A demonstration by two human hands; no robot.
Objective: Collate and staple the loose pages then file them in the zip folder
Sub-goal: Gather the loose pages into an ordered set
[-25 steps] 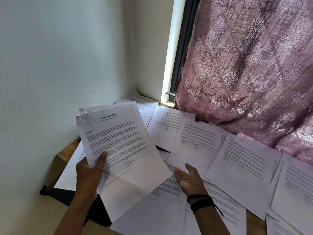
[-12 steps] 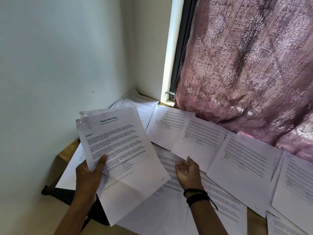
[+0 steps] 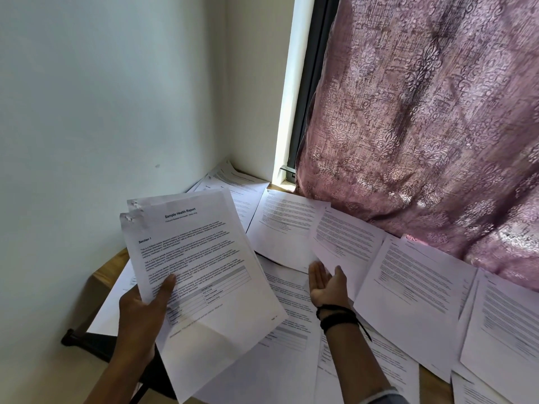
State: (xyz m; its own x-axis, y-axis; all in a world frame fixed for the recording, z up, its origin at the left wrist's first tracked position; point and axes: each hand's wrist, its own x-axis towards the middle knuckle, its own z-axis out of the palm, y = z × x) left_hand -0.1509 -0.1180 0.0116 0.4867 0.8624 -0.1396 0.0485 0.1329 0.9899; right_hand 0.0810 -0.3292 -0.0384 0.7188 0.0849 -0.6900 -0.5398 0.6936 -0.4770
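I read the left hand [image 3: 143,310] as gripping a sheaf of white printed pages [image 3: 198,272] headed "Sample Health Report". The thumb presses on the front face and the fingers are hidden behind. The sheaf is held tilted above the desk, and its top-left corners are creased. Right of the sheaf, the right hand [image 3: 328,284] lies palm up with straight fingers, holding nothing; black bands [image 3: 335,316] circle its wrist. Below and right of the sheaf, loose white printed sheets [image 3: 408,287] overlap across a wooden tabletop [image 3: 109,268]. Beyond the sheaf to the right hangs a pink patterned curtain [image 3: 423,126]. Left of the sheaf stands a pale wall [image 3: 102,112].
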